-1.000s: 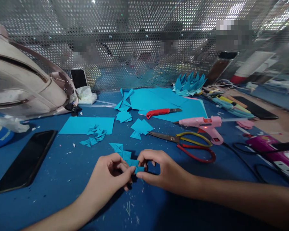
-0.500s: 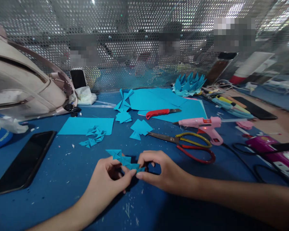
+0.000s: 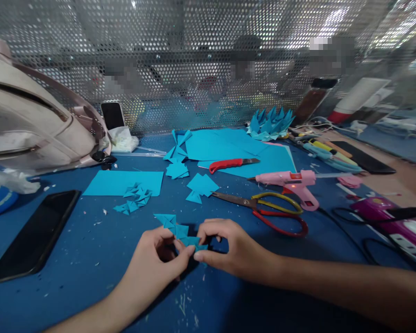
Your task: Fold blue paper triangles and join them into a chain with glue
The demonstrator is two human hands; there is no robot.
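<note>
A blue folded-paper strip [image 3: 180, 231], made of pointed segments joined in a row, is held just above the blue table. My left hand [image 3: 161, 256] pinches its near part between thumb and fingers. At the strip's right end, the thumb and forefinger of my right hand [image 3: 225, 245] close on the paper, the thumbs almost meeting. Fingers partly hide that end. Beyond my hands lie cut blue paper squares [image 3: 203, 184] and a pile of small folded pieces [image 3: 133, 199] partly on a blue paper rectangle [image 3: 100, 182]. Scissors [image 3: 260, 203] with yellow and red handles lie open to the right.
A pink glue gun [image 3: 289, 178] rests at right, its cord running past a purple device [image 3: 388, 217]. A red-handled knife [image 3: 229, 164] lies on blue sheets [image 3: 215, 143]. A phone [image 3: 38, 231] lies left, below a backpack [image 3: 31, 115]. A perforated metal panel [image 3: 180, 69] rises behind.
Both hands stay pinched on the paper strip, with the right fingertips shifted slightly at its end. The whole view has moved a little.
</note>
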